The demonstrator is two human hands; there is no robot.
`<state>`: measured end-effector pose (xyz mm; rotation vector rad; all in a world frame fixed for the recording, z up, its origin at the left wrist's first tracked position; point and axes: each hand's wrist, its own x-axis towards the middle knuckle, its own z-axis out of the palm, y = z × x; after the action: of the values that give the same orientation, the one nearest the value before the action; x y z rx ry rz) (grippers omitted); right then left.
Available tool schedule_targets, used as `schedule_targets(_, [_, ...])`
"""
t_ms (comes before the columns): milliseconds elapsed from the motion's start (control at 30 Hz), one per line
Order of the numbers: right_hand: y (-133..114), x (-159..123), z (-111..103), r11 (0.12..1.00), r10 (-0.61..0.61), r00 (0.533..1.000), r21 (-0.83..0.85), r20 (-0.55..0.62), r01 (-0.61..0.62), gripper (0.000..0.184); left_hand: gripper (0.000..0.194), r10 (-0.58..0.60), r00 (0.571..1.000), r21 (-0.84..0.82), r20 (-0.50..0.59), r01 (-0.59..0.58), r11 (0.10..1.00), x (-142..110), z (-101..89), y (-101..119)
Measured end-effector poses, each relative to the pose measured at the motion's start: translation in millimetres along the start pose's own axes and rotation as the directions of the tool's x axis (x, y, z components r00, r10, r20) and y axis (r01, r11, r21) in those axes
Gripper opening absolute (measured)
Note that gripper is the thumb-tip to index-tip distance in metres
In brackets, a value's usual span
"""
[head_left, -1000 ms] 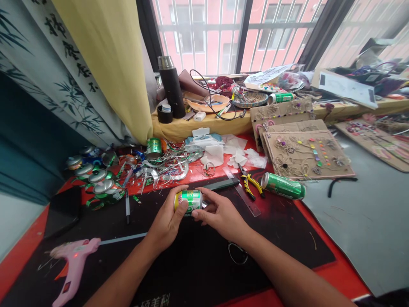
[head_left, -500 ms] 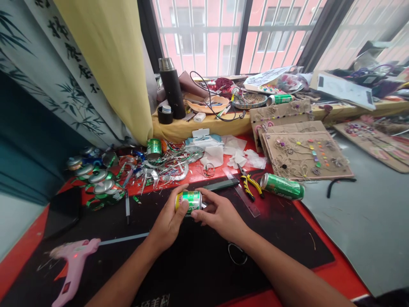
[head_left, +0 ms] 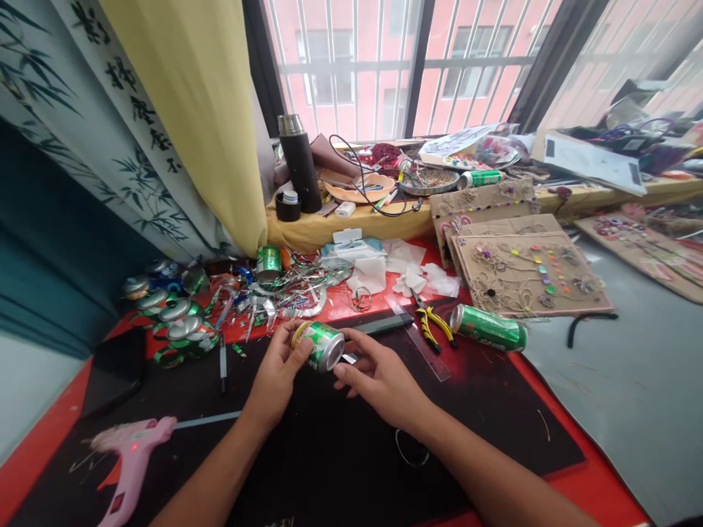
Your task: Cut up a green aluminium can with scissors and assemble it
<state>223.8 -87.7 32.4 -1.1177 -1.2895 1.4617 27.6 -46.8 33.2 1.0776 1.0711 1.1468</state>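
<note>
A barred window (head_left: 351,66) looks onto a pink building, with a yellow curtain (head_left: 192,110) and a bamboo-printed curtain (head_left: 126,183) hanging at its left. Along the sill, a yellow cloth (head_left: 351,223) lies under a black thermos (head_left: 300,172), a woven dish (head_left: 428,181), tangled cable and craft supplies.

Below it, the red table (head_left: 49,432) carries a black mat (head_left: 329,454). Cardboard panels (head_left: 530,274) decorated with twine spirals and colored dots lie at the right. At the left sit cut drink cans (head_left: 176,311) with silver ends, and shredded metal strips (head_left: 296,289) spread beside them, near crumpled white tissues (head_left: 409,267). A pink hot glue gun (head_left: 135,457) rests on the mat at the lower left. Yellow-handled pliers (head_left: 433,326) lie next to a clear ruler (head_left: 420,344), just left of a green can on its side (head_left: 488,327).

The green aluminum can (head_left: 321,345) is held above the mat's upper edge, tilted, between the hands. The left hand (head_left: 277,377) is closed around it, fingers wrapped across its body. The right hand (head_left: 378,380) is curved and half open, its fingertips (head_left: 343,371) right by the can's silver end; whether they touch it is hard to tell.
</note>
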Motion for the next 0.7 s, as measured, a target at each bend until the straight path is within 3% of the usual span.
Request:
schedule_targets(233, [-2.9, -1.8, 1.5, 0.999, 0.005, 1.0, 0.039, 0.018, -0.006, 0.046, 0.052, -0.087, 0.996, -0.176, -0.016, 0.083, 0.981, 0.4, 0.0, 4.5])
schedule_targets(367, [-3.1, -1.5, 0.8, 0.997, -0.008, 0.999, 0.074, -0.041, 0.011, 0.054, 0.052, -0.1, 0.989, -0.134, 0.108, 0.114, 0.984, -1.7, -3.4, 1.8])
schedule_targets(500, [-5.0, -1.7, 1.0, 0.999, -0.021, 0.999, 0.044, -0.029, 0.022, 0.055, 0.063, -0.046, 0.964, -0.067, 0.262, 0.066, 0.996, -2.4, -7.0, -5.3])
schedule_targets(700, [-6.2, -1.5, 1.8, 0.999, 0.027, 1.0, 0.039, -0.001, -0.027, 0.049, 0.074, -0.022, 0.959, -0.038, 0.283, 0.035, 0.999, -0.9, -7.4, -10.9])
